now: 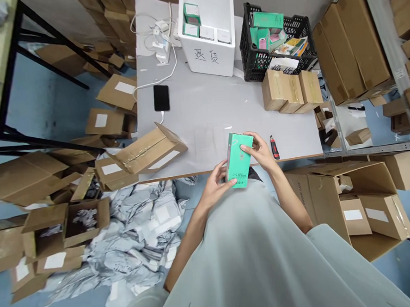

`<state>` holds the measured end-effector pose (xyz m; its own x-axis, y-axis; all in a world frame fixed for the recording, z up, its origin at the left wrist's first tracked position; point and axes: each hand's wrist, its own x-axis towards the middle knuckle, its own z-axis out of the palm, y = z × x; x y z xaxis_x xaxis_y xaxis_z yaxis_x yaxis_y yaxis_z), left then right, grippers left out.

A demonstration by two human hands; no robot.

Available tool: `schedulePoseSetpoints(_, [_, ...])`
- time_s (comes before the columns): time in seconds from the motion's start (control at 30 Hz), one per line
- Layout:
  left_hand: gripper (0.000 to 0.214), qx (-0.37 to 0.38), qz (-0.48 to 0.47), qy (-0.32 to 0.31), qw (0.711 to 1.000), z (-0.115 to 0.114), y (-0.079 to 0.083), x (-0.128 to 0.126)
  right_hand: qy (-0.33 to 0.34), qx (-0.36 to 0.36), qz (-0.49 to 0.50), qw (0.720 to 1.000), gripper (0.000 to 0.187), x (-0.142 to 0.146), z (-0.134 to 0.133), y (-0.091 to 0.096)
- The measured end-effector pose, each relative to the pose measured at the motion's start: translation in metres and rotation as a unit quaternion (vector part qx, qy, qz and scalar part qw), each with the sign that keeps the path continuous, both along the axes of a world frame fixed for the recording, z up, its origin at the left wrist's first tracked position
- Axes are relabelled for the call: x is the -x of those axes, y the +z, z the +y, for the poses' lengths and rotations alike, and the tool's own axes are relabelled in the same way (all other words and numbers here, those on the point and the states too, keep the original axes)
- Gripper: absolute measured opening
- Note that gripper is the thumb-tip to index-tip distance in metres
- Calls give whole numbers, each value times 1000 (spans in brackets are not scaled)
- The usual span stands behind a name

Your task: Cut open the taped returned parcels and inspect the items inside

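1. Green box (241,163), slim, printed with small dark text near its lower end; held between both hands at the near edge of the table (205,98), partly over the person's lap
2. Left hand (214,183): closed on the lower left of the green box, thumb lying across the front face near the bottom
3. Right hand (260,151): gripping the upper right of the same box, thumb pressed on the front face, fingers round the far side
4. Utility knife (274,148), red and black, lying on the table just beside the right hand
5. Phone (162,97), dark screen upward, white cable plugged in at its near end
6. White foam bin (210,63), handwritten characters on the front; small cartons stand inside (some with green sides showing)
7. Black crate (246,46), right of the bin, holding green boxes and colourful printed paper
8. Brown cartons (291,92), three, taped, in a row before the crate
9. Open carton (145,150), tilted over the table's left near corner, flap raised
10. Grey plastic bags (140,236), crumpled, heaped on the floor at left
11. Large carton (321,202), open, at right below the table's level, smaller labelled boxes within
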<state>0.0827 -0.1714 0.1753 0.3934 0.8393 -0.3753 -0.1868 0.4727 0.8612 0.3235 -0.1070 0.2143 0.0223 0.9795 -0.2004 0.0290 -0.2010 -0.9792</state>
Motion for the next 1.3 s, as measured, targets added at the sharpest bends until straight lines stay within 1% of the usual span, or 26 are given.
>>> schedulePoseSetpoints(0.07, [99, -4, 2, 1, 1000, 4, -2, -1, 15, 0, -5, 1000, 76, 0, 9, -1])
schedulePoseSetpoints(0.13, [100, 10, -28, 14, 999, 5, -5, 1, 40, -2, 8, 999, 77, -3, 17, 0])
schedulePoseSetpoints(0.23, [96, 71, -90, 24, 993, 4, -11, 7, 83, 10, 79, 993, 83, -12, 27, 3])
schedulePoseSetpoints(0.3, [91, 121, -126, 7, 985, 2, -16, 13, 116, 32, 129, 984, 90, -16, 30, 4])
schedulePoseSetpoints(0.37, [91, 159, -146, -16, 976, 2, -20, 17, 136, 50, 148, 978, 92, -17, 31, 3])
schedulePoseSetpoints(0.43, [92, 165, -142, -19, 976, 4, -22, 17, 124, 61, 135, 981, 90, -16, 30, 1])
schedulePoseSetpoints(0.6, [98, 99, -70, 32, 992, 14, -16, 8, 24, 80, 55, 995, 85, -16, 30, -7])
schedulePoseSetpoints(0.67, [97, 94, -45, 31, 994, 17, -15, 4, -2, 84, 43, 996, 84, -20, 28, -11])
schedulePoseSetpoints(0.73, [92, 91, -30, 20, 995, 18, -14, 0, -12, 83, 35, 996, 84, -23, 26, -14])
schedulePoseSetpoints(0.8, [86, 79, -23, 15, 997, 19, -15, -5, -13, 77, 27, 997, 84, -26, 23, -15])
schedulePoseSetpoints(0.93, [82, 60, -24, 31, 997, 21, -16, -12, -13, 64, 15, 998, 84, -30, 20, -12])
schedulePoseSetpoints(1.0, [82, 81, -41, 32, 995, 21, -15, -11, -6, 52, 14, 999, 82, -34, 19, -9])
schedulePoseSetpoints(1.1, [79, 129, -90, 17, 987, 20, -13, -2, 18, 41, 37, 998, 82, -38, 17, -3])
schedulePoseSetpoints(1.23, [73, 171, -149, -32, 973, 14, -13, 12, 85, 38, 109, 990, 87, -34, 14, 7])
schedulePoseSetpoints(1.3, [74, 175, -148, -53, 972, 12, -13, 14, 95, 35, 117, 988, 85, -29, 13, 9])
